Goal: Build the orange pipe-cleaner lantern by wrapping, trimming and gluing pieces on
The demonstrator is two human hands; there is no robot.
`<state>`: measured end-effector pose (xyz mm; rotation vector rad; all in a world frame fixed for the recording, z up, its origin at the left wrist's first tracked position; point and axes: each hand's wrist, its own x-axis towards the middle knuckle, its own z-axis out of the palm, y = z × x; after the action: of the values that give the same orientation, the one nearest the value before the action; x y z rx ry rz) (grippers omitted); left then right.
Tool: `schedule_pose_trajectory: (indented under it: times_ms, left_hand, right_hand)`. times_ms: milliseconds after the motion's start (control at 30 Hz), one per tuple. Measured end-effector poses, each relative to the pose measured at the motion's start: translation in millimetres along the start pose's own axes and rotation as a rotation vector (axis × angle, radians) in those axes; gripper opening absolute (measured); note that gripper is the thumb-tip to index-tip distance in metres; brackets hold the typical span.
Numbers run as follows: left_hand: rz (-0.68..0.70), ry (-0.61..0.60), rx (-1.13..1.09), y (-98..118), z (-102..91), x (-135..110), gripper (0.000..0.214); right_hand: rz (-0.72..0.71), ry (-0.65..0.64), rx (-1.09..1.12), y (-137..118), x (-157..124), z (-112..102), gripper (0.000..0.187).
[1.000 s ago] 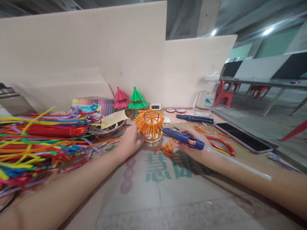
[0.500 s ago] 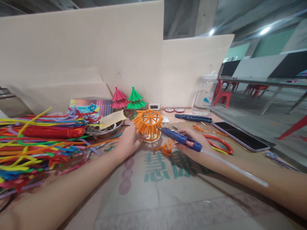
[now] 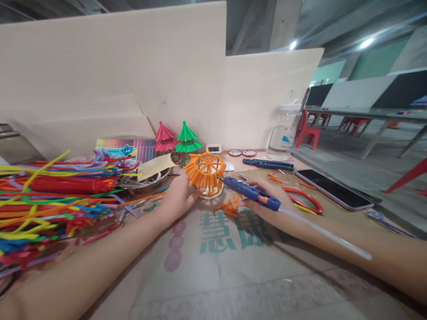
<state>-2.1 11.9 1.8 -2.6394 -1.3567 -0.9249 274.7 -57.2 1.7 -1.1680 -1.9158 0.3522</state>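
In the head view my right hand (image 3: 262, 211) is wrapped round a blue hot glue gun (image 3: 245, 189), from whose back a long clear glue stick (image 3: 327, 233) sticks out. The gun's nozzle meets the right side of an orange pipe-cleaner model (image 3: 203, 177), round with a sloping slatted roof and spokes on top. My left hand (image 3: 176, 198) grips that model from its left side, the thumb at its lower front. A pale base (image 3: 213, 194) shows beneath it. Short cut orange pipe-cleaner pieces (image 3: 231, 208) lie just in front.
Bundles of coloured pipe cleaners (image 3: 60, 186) cover the left side, near a metal bowl (image 3: 150, 181). Pink (image 3: 164, 137) and green (image 3: 187, 138) tiered models stand behind. To the right are a utility knife (image 3: 267, 165), red-handled pliers (image 3: 308, 200), a phone (image 3: 333, 189) and a water bottle (image 3: 283, 133).
Everything has shifted very slightly left in the picture. Both hands, the glue gun and the orange model keep the same positions relative to each other.
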Motion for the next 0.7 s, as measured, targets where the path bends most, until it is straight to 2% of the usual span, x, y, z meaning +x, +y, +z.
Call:
schedule_pose_trajectory:
  times_ms: [700]
  left_hand:
    - [0.018, -0.008, 0.02, 0.7, -1.4, 0.2, 0.039]
  right_hand:
    - [-0.018, 0.001, 0.0, -3.3, -0.4, -2.4, 0.034]
